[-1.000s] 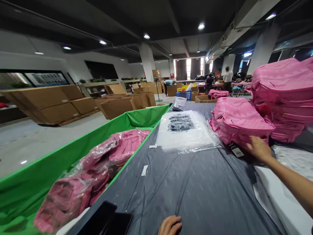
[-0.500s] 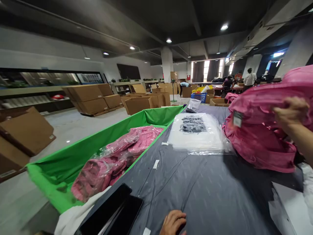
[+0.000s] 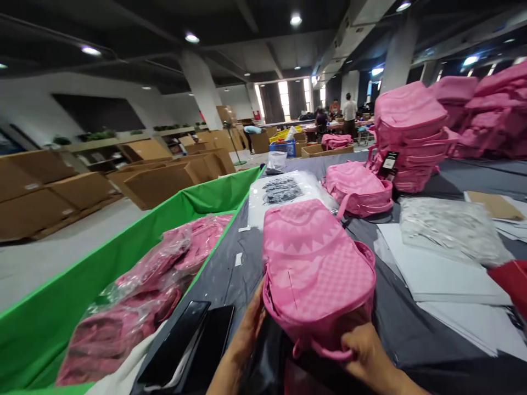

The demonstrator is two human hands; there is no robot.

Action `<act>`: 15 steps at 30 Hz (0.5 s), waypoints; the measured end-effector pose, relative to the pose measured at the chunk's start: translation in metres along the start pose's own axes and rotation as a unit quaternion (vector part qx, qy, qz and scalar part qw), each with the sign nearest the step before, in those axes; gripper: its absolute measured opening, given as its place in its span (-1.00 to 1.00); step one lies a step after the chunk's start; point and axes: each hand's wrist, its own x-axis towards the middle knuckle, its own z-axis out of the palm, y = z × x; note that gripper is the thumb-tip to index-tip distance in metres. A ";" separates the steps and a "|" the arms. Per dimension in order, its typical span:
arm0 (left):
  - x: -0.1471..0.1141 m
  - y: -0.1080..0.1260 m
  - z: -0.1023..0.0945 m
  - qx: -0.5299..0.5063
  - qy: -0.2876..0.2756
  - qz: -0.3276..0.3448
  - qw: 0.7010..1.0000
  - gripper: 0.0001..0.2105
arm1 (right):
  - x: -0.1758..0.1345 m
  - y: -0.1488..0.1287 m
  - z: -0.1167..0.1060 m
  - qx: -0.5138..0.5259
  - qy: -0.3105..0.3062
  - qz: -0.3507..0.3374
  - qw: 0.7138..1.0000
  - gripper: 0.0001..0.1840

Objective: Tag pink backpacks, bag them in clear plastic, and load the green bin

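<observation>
A pink backpack [image 3: 317, 258] with a checked, zigzag pattern lies front side up on the dark table, directly before me. My right hand [image 3: 364, 343] is closed on its near end, by the handle loop. Along the left side of the same bag, my left hand [image 3: 256, 312] grips its edge, with some fingers hidden behind it. Just beyond lies a stack of clear printed plastic bags [image 3: 284, 189], partly covered by the backpack. A second pink backpack [image 3: 358, 186] rests behind to the right.
A green fabric bin [image 3: 164, 211] on the left holds plastic-wrapped pink bags. Two dark phone-like slabs [image 3: 177, 340] lie by the near left edge. Stacked pink backpacks [image 3: 411, 134], white sheets [image 3: 444, 274] and a clear plastic packet [image 3: 453, 227] occupy the right side.
The pink backpack has come from the right to the table in front of me. My left hand has moved from the tabletop to its side. The view has turned right.
</observation>
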 end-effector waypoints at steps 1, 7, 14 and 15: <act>-0.004 -0.003 -0.003 0.078 -0.008 0.008 0.997 -0.17 | -0.015 0.003 0.005 0.029 -0.035 -0.003 0.999 -0.73; -0.038 0.012 0.032 0.362 0.106 0.206 0.903 -0.31 | -0.029 0.008 -0.074 0.241 -0.022 -0.057 0.969 -0.89; -0.054 0.011 -0.008 0.579 0.259 0.098 0.767 -0.73 | -0.052 0.054 -0.073 0.214 0.087 -0.054 0.971 -0.86; -0.054 0.005 -0.019 0.604 0.258 0.062 0.751 -0.73 | -0.059 0.063 -0.060 0.233 0.088 -0.027 0.968 -0.87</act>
